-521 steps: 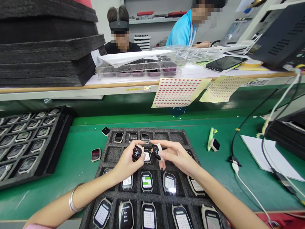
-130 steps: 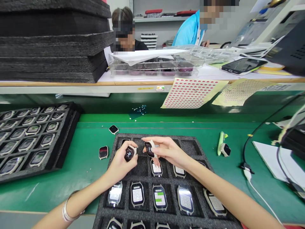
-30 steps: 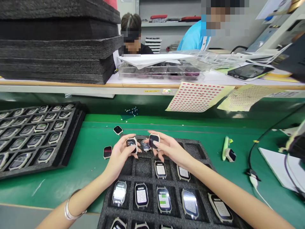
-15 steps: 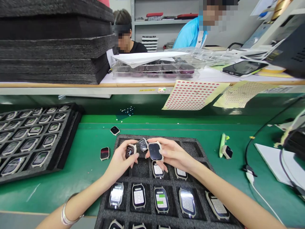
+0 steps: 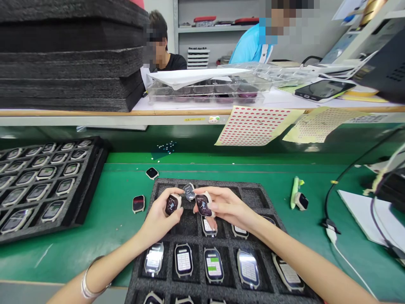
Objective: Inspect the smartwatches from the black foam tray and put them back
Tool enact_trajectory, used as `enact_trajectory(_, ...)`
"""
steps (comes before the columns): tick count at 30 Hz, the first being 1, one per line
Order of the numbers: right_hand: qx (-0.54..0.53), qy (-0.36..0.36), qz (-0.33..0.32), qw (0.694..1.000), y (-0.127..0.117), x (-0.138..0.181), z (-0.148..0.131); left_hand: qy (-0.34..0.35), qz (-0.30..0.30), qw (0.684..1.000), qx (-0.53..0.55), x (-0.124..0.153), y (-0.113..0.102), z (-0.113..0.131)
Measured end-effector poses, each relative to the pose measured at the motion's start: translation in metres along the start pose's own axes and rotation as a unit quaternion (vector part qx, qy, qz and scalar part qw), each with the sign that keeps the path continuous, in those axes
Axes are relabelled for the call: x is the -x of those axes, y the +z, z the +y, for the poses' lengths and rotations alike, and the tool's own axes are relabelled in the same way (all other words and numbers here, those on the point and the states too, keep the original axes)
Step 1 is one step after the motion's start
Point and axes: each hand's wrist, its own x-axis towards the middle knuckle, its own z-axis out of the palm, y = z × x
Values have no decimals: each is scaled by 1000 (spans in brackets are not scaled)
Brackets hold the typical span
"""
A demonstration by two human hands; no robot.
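Note:
My left hand (image 5: 160, 217) pinches a small smartwatch body (image 5: 172, 204) with a lit dark screen, its fingers closed round the case. My right hand (image 5: 226, 206) grips a second watch body (image 5: 203, 204), screen tilted toward me. Both hover over the far rows of a black foam tray (image 5: 253, 192) whose pockets hold several lit watch bodies. Another watch body (image 5: 189, 191) lies tilted in a pocket just beyond my fingertips.
Two loose watch bodies (image 5: 138, 203) (image 5: 152, 173) lie on the green mat left of the tray. A full foam tray (image 5: 91, 177) sits at the left. A green pen and a watch (image 5: 299, 200) lie to the right, near cables (image 5: 329, 228). Two people sit behind the shelf.
My right hand has turned its watch and lowered it slightly, closer to the left hand's watch. The left hand stays put with its watch.

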Motion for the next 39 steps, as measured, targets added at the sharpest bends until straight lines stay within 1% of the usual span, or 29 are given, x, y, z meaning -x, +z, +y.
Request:
enact_trajectory(5,5,-5,20,1000,1,-1,-2,-1,-15,1000,-14,0,-1,1)
enact_trajectory(9,17,-1,27,999,1,-1,-3,13,2,1000,-17,-1,-1,-1)
enact_trajectory(14,28,-3,41,999,2,-1,-3,13,7,999,-38,-2,0,-2)
enact_trajectory(20,34,-15,44,998,3,-1,-4,5,5,999,-40,-2,0,-2)
enact_trajectory(23,36,-24,46,998,3,0,-4,13,12,999,-32,-2,-1,-3)
enact_trajectory(28,38,-22,45,998,1,0,-3,16,5,999,-35,-2,-1,-2)
enact_trajectory(32,42,-33,47,997,1,0,-4,20,14,1000,-18,-1,-1,-1)
enact_trajectory(39,48,-27,57,997,3,0,-5,20,33,999,-28,-1,-3,-1)
